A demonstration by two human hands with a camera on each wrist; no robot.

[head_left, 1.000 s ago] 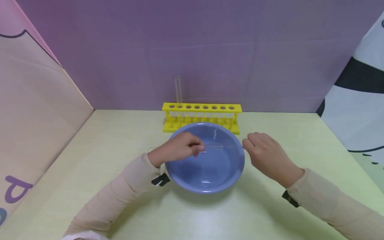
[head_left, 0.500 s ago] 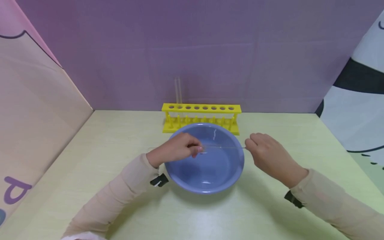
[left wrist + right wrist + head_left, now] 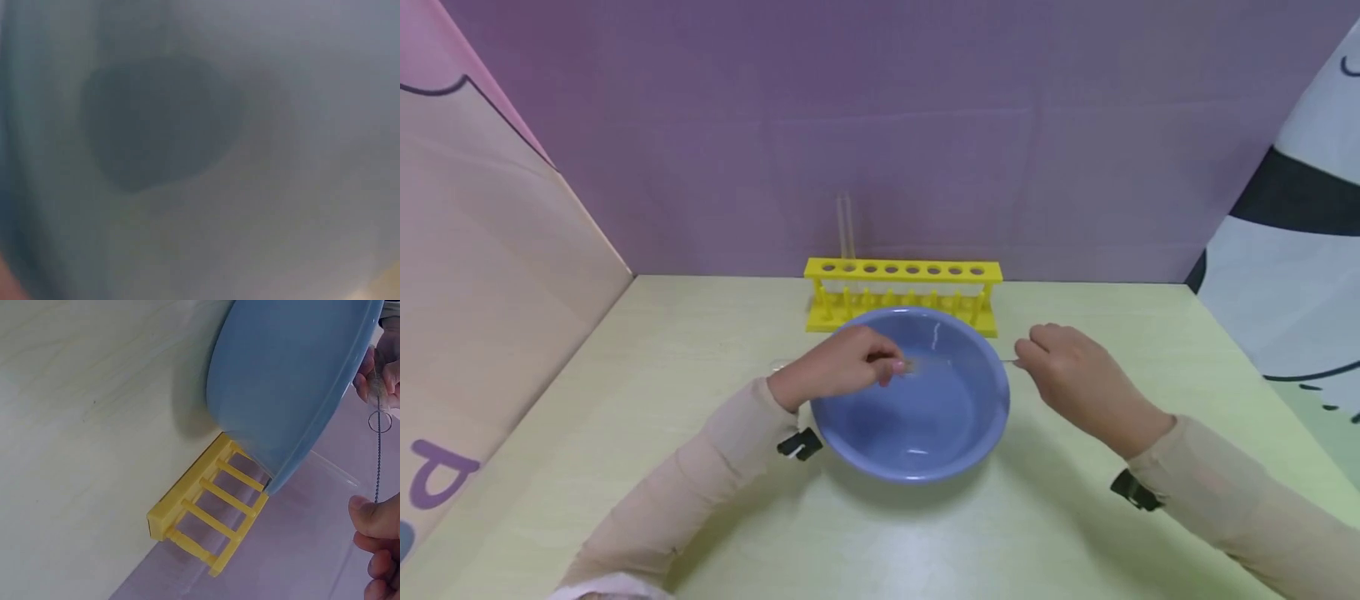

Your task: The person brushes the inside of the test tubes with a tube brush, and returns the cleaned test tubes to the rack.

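Over the blue basin (image 3: 912, 479), my left hand (image 3: 842, 365) grips a clear test tube (image 3: 777, 365), whose rounded end sticks out left of the wrist. To the right of the basin's rim, my right hand (image 3: 1078, 383) pinches the end of a twisted wire handle (image 3: 378, 462). In the right wrist view this wire runs through the tube's round mouth to the pale bristles of a test tube brush (image 3: 375, 384), seen at the left hand's fingers. The left wrist view is blurred and shows mostly the basin's inside (image 3: 300, 156) with a dark shadow.
Behind the basin stands a yellow test tube rack (image 3: 902, 269), partly overlapped by the basin's rim. One clear test tube (image 3: 846, 225) stands upright over a peg near its left end. A purple wall (image 3: 1075, 167) closes the table's back edge.
My right hand has shifted slightly to the right with the wire, widening the gap to the left hand. Both hands and the tube have risen a little. Basin and rack stay put.
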